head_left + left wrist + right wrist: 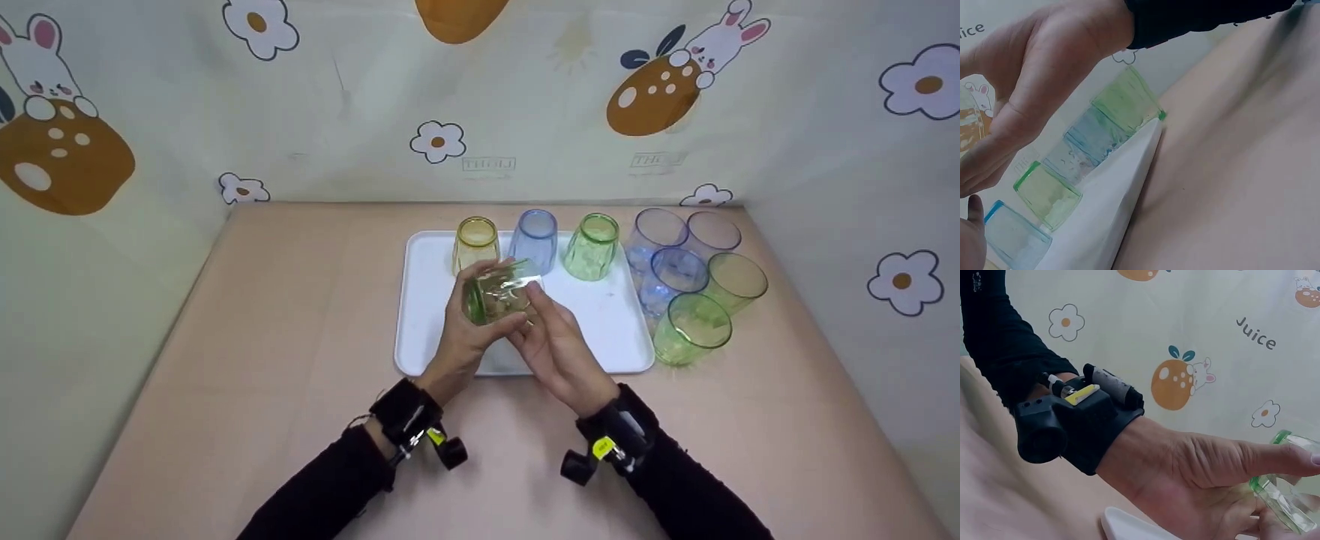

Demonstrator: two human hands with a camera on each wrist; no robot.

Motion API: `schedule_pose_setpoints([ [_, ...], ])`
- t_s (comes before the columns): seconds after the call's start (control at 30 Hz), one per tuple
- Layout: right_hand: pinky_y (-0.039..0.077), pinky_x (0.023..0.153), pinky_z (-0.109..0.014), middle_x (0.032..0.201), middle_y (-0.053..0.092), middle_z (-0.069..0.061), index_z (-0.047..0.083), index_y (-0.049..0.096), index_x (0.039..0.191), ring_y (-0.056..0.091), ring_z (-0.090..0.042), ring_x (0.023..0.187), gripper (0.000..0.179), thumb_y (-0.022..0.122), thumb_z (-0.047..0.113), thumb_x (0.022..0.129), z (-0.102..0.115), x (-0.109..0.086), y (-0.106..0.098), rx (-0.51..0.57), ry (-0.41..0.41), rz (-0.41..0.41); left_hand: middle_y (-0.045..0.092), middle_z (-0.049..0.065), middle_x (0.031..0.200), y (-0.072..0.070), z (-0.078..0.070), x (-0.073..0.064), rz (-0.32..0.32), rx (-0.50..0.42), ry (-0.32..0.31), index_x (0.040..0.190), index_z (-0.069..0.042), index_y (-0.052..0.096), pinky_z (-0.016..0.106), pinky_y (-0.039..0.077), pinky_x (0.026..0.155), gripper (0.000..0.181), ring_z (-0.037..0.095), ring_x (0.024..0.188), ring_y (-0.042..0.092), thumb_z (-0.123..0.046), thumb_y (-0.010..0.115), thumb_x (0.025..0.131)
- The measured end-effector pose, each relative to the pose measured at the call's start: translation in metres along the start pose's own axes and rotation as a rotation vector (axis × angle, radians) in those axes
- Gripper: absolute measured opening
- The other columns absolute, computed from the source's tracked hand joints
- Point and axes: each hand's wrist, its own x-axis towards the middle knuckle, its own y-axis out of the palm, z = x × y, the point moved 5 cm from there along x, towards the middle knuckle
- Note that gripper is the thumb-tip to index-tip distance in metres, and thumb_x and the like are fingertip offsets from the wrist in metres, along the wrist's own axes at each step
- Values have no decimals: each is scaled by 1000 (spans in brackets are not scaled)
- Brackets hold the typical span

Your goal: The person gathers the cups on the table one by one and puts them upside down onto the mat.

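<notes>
Occupying frame centre, a green glass [499,292] is gripped by left hand [461,337] and right hand [562,349] (fingers curled), with three inverted glasses [534,244] set on the tray [424,322] and five upright glasses [691,334] remaining at frame right.

Back wall [360,97], beyond the left hand [471,330] and right hand [559,341]: pale sheeting, lightly creased, printed with brown fruit [652,97], white rabbits [716,45] and dark-outlined flowers [437,142]. Left wall [172,127], outward of the left hand — fruit and rabbit print. Right wall [825,172], outward of the right hand — flowers. Lettering "Juice" [1256,334] legible above the right hand, right wrist view. Tabletop [300,300] beneath both hands: pale tan, straight rear edge. Light diffuse, shadows soft-edged
</notes>
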Motion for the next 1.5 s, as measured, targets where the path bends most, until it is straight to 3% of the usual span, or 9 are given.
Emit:
schedule_pose_setpoints([
  [0.07,37,112,-37,151,44,-19,-6,38,150,51,-26,130,63,61,31,104,-1,0,1,4,1,2,49,10,150,0,-2,-1,0,14,-5,143,-10,44,46,38,111,78,32,135,46,-3,88,78],
  [0.17,37,112,-37,151,43,-20,-6,37,151,50,-27,132,64,62,31,104,-2,0,2,-1,-5,19,50,9,149,0,-4,-2,8,25,-1,139,-12,47,46,37,111,70,31,135,45,1,83,81],
  [0.47,35,113,-37,153,41,-20,-7,35,151,49,-29,133,66,63,29,103,-4,-1,1,12,16,61,51,9,149,-3,-6,-5,9,35,-1,139,-12,48,47,38,111,68,32,135,45,2,81,81],
  [0.7,34,114,-38,153,41,-22,-8,33,152,46,-32,136,64,61,25,104,-3,-3,-6,-12,49,98,52,10,146,-8,-6,-8,-21,79,-37,141,-9,46,47,44,106,69,33,130,50,-3,83,82],
  [0.87,37,112,-40,149,41,-30,-13,28,150,47,-36,135,61,57,18,106,3,-4,-21,-37,48,33,50,12,143,-22,-12,-8,-81,162,-60,141,-10,48,44,51,98,71,35,126,51,-5,86,80],
  [1.17,42,108,-41,152,31,-37,-15,20,152,46,-41,136,66,56,16,106,25,-6,-50,-24,48,-102,54,8,137,-65,-44,5,-175,395,-54,139,-8,52,40,53,94,73,26,118,55,-6,90,77],
  [1.33,42,108,-40,152,31,-36,-14,20,152,46,-40,135,65,54,18,107,37,-9,-60,-15,32,-133,52,7,138,-88,-64,24,-148,608,-46,140,-10,51,44,46,103,76,23,123,51,-14,92,76],
  [1.5,42,108,-40,153,30,-36,-13,23,152,47,-40,135,60,50,19,109,41,-10,-68,-30,37,-157,53,5,139,-101,-81,45,-79,850,-70,138,-9,51,43,36,111,76,22,132,45,-14,93,75],
])
